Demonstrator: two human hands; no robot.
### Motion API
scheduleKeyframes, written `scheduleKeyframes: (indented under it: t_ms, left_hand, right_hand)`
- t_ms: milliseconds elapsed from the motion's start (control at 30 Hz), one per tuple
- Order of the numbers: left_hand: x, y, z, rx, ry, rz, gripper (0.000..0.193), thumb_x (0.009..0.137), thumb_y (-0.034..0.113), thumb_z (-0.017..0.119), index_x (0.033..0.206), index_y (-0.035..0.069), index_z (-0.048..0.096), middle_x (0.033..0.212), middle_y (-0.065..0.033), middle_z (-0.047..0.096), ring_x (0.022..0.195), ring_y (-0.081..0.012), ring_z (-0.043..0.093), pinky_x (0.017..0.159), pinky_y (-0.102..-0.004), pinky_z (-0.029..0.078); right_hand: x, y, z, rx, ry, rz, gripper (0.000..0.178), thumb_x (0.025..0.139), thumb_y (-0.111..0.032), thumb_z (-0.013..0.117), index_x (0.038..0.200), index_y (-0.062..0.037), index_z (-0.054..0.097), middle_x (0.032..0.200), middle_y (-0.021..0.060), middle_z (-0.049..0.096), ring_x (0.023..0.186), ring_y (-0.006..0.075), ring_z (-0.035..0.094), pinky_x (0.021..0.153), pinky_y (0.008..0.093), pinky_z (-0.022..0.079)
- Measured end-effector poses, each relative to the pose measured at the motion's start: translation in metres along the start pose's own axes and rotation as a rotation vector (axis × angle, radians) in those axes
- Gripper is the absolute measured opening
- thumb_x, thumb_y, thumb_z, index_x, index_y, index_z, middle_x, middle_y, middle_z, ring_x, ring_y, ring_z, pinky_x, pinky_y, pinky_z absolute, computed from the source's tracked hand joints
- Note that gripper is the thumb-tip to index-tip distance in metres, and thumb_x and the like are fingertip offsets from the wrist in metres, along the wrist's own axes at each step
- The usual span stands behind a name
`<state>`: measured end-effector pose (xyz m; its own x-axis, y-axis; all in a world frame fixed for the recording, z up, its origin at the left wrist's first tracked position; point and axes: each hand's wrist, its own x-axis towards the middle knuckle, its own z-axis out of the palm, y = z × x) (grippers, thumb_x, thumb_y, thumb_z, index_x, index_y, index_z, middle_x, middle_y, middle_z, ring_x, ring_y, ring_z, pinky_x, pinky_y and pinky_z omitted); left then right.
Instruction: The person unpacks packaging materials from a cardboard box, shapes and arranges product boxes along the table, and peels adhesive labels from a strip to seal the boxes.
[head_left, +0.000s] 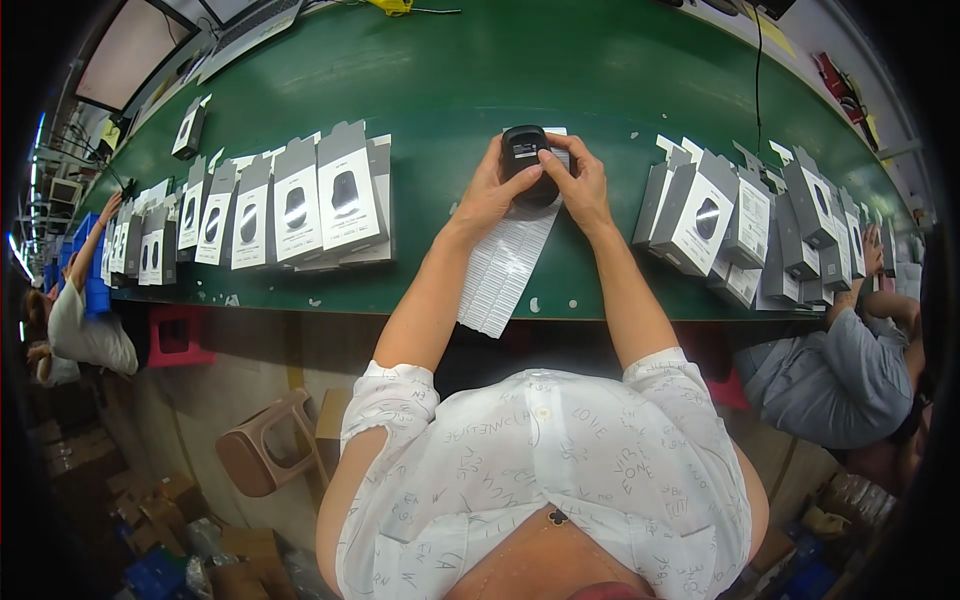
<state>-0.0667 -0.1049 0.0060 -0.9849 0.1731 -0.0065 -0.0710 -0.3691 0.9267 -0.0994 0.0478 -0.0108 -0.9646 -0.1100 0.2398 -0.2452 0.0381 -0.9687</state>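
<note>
Both my hands are around a black computer mouse, held over the table with its underside up. A small pale label shows on that underside. My left hand grips the mouse's left side, thumb laid across its near part. From the right, my right hand closes on it, the thumb pressing near the label. Beneath the mouse lies a long white sheet of small strip labels, its near end hanging over the table edge.
Left of me, a row of grey-and-white mouse boxes stands with open flaps. More such boxes lean together on the right of the green table. Co-workers sit at both sides. A brown stool and cartons are on the floor.
</note>
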Motion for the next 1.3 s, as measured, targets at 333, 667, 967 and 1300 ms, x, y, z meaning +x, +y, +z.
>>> scheduleKeyframes:
  t_ms: [333,667,967,1300]
  left_hand:
    - [0.004,-0.013,-0.009,-0.049,-0.008,0.012,0.041,0.092,0.012,0.057,0.13,0.008,0.041,0.115,-0.0062,0.055,0.109,-0.0143,0.055,0.09,-0.0278,0.048]
    - [0.004,-0.014,-0.01,-0.091,0.006,0.001,0.038,0.092,0.01,0.05,0.129,0.008,0.041,0.116,-0.0064,0.052,0.108,-0.0157,0.056,0.091,-0.0311,0.05]
    - [0.003,-0.012,-0.008,-0.083,0.007,-0.003,0.038,0.092,0.01,0.052,0.129,0.009,0.041,0.116,-0.0064,0.052,0.108,-0.0156,0.056,0.091,-0.0304,0.05]
    - [0.005,-0.015,-0.005,-0.071,0.027,0.056,0.036,0.092,0.008,0.053,0.127,0.008,0.043,0.114,-0.0065,0.054,0.106,-0.0151,0.057,0.088,-0.0293,0.051]
  right_hand:
    - [-0.001,-0.003,0.001,0.033,-0.014,0.017,0.029,0.084,-0.021,0.068,0.106,-0.0011,0.065,0.099,0.0063,0.061,0.088,0.015,0.058,0.08,0.0274,0.046]
    - [-0.002,-0.009,0.0,0.063,-0.036,0.017,0.029,0.085,-0.018,0.067,0.106,0.0008,0.064,0.098,0.0038,0.058,0.085,0.0119,0.058,0.077,0.0249,0.046]
    - [-0.001,-0.005,0.001,0.074,-0.036,-0.016,0.028,0.085,-0.018,0.067,0.106,0.0008,0.063,0.097,0.004,0.059,0.085,0.0118,0.057,0.078,0.0249,0.045]
    - [-0.001,-0.009,0.0,0.081,-0.043,-0.001,0.029,0.084,-0.018,0.068,0.107,0.0002,0.064,0.096,0.0045,0.06,0.087,0.0133,0.057,0.079,0.0264,0.045]
